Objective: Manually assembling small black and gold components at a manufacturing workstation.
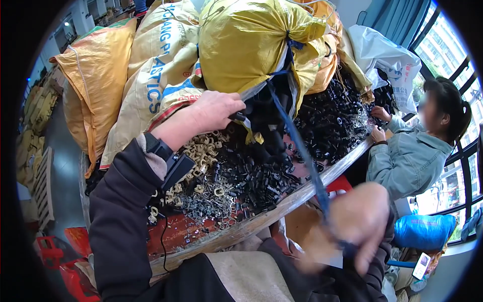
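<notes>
A full yellow woven sack (241,45) lies at the back of the work surface, its neck bunched and wound with blue strap. My left hand (216,110) is closed at the sack's lower edge, gripping it by a pale fold. A short black piece, its kind unclear, juts from under those fingers. From the sack a long blue strap (299,143) stretches toward me. My right hand (357,216), smeared by motion, is at the strap's near end and appears closed on it. Black plastic parts (261,176) lie heaped below the sack's opening.
Beige clips (201,153) and small metal pieces (206,201) lie on the red tabletop (176,236), bounded by a pale raised rim (282,209). More filled sacks (105,75) stand behind at left. A co-worker (407,146) handles parts at right.
</notes>
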`<state>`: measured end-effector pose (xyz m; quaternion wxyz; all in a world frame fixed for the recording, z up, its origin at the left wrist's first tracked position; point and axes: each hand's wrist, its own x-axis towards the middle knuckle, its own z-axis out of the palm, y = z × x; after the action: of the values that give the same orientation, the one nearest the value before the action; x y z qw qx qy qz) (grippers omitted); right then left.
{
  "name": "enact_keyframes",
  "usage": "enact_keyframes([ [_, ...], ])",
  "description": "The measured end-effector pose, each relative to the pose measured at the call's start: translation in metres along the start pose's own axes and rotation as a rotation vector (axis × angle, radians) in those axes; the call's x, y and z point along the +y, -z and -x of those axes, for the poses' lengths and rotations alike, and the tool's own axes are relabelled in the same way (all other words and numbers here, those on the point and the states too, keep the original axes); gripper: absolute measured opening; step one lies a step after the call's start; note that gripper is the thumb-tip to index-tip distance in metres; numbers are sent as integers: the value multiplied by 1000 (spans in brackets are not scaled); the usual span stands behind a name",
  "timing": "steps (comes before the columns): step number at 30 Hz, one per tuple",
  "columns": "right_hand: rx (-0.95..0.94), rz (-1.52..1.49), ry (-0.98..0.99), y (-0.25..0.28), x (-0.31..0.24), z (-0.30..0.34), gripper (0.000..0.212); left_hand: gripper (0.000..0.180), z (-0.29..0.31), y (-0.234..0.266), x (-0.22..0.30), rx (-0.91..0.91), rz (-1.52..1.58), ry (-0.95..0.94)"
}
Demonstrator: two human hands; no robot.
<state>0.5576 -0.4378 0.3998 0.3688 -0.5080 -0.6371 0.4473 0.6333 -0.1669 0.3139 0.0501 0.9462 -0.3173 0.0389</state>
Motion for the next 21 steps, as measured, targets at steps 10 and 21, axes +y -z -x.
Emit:
enact_keyframes([
  [10,413,1336,-1162,45,72,36,36,41,-1,-4,-10,20,13,63],
  [21,1135,1308,-547,130,139,-14,25,30,-53,0,9,448,65,-206],
])
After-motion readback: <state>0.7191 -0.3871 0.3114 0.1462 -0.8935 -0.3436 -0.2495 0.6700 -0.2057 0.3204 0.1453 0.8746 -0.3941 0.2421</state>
